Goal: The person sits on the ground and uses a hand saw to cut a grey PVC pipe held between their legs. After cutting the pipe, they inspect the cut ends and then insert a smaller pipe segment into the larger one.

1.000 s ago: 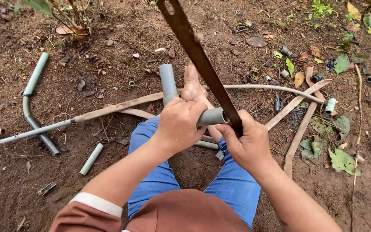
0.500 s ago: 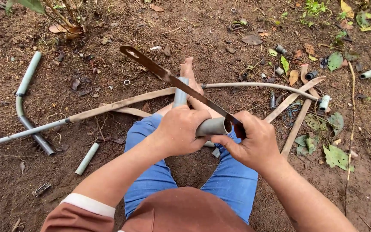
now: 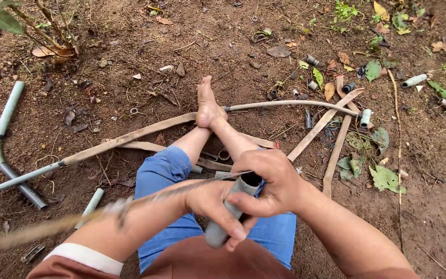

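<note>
- The left hand (image 3: 212,206) is curled tight around a short grey pipe (image 3: 228,209), fingers wrapped over its lower half.
- The right hand (image 3: 272,178) is closed over the same pipe at its upper end, thumb pressing on the side just below the dark open mouth.
- The pipe stands tilted, open end up and away from the body, lower end toward the lap; both hands touch it and each other.
- A long thin blade (image 3: 78,219), blurred, runs from the pipe's mouth out to the lower left, crossing over the left forearm; which hand grips it cannot be told.
- The pipe is held above the blue jeans (image 3: 166,168) of the seated person, between the knees.
- One bare foot (image 3: 207,106) rests on the dirt ground (image 3: 104,46), on top of a long flat strip of split bamboo (image 3: 130,138).
- More bamboo strips (image 3: 331,155) lie crossed to the right, well apart from the hands.
- A bent grey tube (image 3: 3,129) lies on the ground at far left, and short pipe offcuts (image 3: 414,80) lie scattered among green leaves (image 3: 385,178) at right.
</note>
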